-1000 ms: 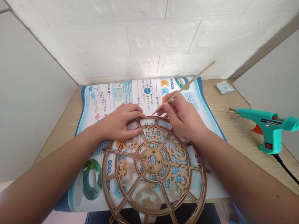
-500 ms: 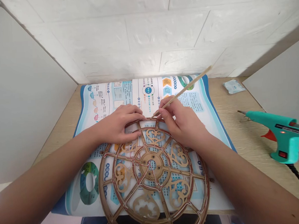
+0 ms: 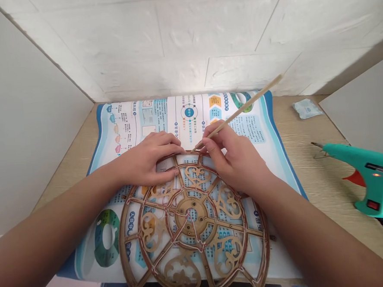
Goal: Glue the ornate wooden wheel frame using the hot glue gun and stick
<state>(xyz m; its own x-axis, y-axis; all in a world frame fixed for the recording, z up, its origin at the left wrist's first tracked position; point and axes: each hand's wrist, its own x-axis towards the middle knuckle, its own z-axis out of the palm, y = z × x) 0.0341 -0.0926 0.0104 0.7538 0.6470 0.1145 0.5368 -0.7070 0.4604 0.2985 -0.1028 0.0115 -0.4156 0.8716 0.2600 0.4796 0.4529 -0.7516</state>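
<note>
Stick (image 3: 241, 109) apparently between right fingers (image 3: 215, 129)

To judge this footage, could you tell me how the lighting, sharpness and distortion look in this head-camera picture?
In the head view, the light is bright, strongest on the white brick-textured wall, with soft shadows under the left hand; the wide lens distorts the wooden wheel frame near the bottom edge; the wooden stick looks slightly soft at its tip.

Left hand (image 3: 145, 161) spread flat, right hand (image 3: 234, 160) pinching
</note>
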